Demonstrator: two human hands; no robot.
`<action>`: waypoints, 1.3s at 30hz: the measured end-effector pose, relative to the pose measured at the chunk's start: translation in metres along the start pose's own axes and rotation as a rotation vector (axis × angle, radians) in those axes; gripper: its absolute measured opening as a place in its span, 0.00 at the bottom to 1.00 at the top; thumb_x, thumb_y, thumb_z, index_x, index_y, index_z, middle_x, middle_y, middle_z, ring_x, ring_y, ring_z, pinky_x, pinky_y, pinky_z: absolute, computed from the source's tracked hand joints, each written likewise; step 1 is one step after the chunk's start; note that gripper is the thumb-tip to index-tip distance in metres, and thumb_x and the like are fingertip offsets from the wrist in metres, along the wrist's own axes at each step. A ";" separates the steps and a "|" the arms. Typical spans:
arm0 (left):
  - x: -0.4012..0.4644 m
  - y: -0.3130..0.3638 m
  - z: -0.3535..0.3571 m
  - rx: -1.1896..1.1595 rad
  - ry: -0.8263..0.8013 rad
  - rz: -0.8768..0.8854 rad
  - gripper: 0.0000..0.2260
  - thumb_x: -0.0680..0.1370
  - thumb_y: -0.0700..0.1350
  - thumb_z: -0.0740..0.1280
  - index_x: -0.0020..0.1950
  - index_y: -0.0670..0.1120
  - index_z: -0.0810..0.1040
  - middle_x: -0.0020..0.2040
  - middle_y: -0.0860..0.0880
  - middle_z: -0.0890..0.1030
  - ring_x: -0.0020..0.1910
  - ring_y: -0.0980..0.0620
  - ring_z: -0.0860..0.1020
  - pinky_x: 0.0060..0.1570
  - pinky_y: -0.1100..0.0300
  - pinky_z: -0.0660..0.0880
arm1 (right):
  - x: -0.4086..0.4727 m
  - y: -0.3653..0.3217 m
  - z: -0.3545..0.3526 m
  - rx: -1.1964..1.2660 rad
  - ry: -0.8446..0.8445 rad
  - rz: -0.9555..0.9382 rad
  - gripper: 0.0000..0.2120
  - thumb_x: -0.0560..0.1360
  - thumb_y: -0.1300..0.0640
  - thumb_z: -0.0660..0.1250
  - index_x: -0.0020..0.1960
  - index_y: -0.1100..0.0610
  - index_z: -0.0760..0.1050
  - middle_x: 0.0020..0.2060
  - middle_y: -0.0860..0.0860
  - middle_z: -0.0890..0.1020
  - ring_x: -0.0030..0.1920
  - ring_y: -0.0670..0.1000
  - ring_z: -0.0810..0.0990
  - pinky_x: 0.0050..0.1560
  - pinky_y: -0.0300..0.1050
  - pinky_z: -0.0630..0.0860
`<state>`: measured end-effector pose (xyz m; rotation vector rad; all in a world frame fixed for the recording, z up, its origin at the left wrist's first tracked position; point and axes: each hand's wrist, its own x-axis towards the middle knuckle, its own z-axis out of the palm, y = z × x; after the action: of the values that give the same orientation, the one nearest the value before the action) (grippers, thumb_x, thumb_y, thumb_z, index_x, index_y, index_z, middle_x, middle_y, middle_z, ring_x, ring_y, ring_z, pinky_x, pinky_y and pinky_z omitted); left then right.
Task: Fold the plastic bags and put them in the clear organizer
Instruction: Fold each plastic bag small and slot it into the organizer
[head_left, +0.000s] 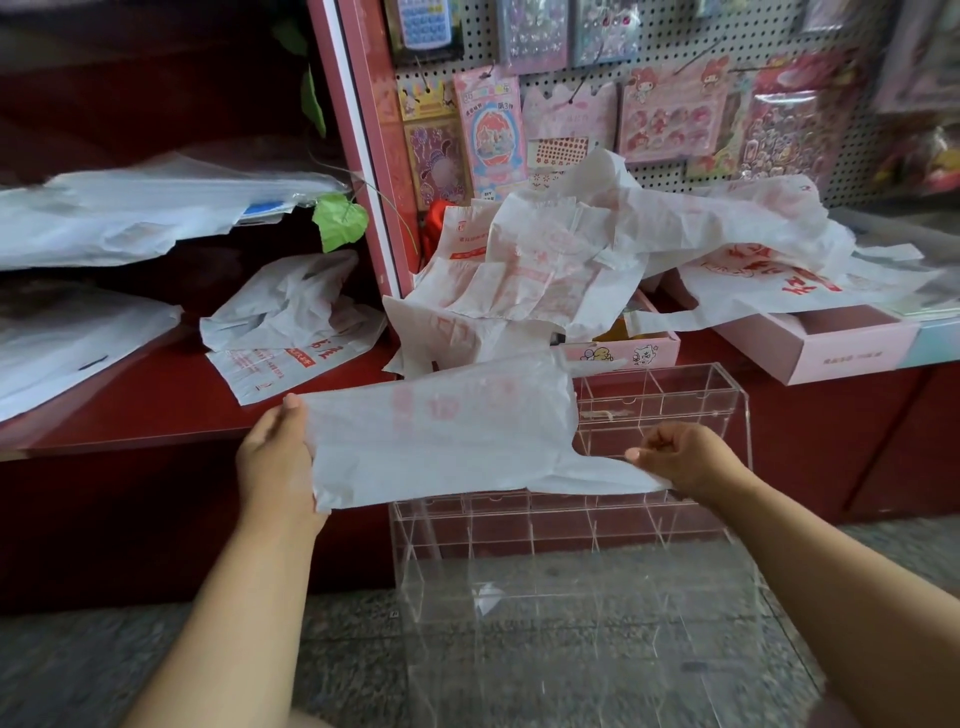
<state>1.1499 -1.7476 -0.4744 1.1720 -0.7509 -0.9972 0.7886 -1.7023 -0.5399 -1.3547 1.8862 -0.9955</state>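
A white plastic bag (441, 436) with faint red print is stretched flat between my hands, above the clear organizer (571, 540). My left hand (278, 457) grips the bag's left edge, thumb on top. My right hand (680, 460) holds the bag's handle end in curled fingers. The organizer is a clear acrylic box with several divided compartments, standing in front of the red counter; the bag hides part of its upper rows. A heap of crumpled white bags (545, 270) with red print lies on the counter behind.
More white bags (291, 322) lie on the red counter (171, 405) at left, and stacks of white sheets (130, 213) sit on the shelves. Pink boxes (831, 343) stand at right. A pegboard (649, 93) with sticker packs rises behind. Speckled floor lies below.
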 end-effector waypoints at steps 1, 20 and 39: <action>0.001 0.000 0.000 -0.008 -0.002 0.003 0.07 0.82 0.51 0.64 0.50 0.50 0.79 0.33 0.59 0.77 0.34 0.64 0.77 0.35 0.67 0.74 | -0.001 -0.002 0.001 -0.121 -0.057 -0.020 0.09 0.72 0.53 0.75 0.39 0.58 0.79 0.31 0.49 0.81 0.27 0.49 0.75 0.28 0.43 0.74; -0.016 0.002 0.011 -0.323 -0.148 -0.184 0.09 0.80 0.52 0.65 0.56 0.50 0.81 0.54 0.49 0.85 0.54 0.50 0.84 0.52 0.49 0.79 | -0.014 -0.031 0.079 0.577 -0.544 0.119 0.22 0.73 0.50 0.70 0.64 0.58 0.76 0.59 0.51 0.82 0.63 0.53 0.78 0.63 0.53 0.73; -0.011 0.010 0.000 0.051 -0.295 -0.109 0.15 0.72 0.51 0.71 0.54 0.44 0.82 0.48 0.46 0.86 0.51 0.47 0.83 0.50 0.53 0.78 | -0.024 -0.074 0.008 0.909 -0.286 -0.126 0.09 0.73 0.58 0.66 0.49 0.63 0.78 0.43 0.59 0.85 0.42 0.56 0.85 0.38 0.48 0.82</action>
<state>1.1482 -1.7367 -0.4647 1.1315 -0.9573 -1.2661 0.8390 -1.6956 -0.4808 -0.9765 0.9258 -1.3916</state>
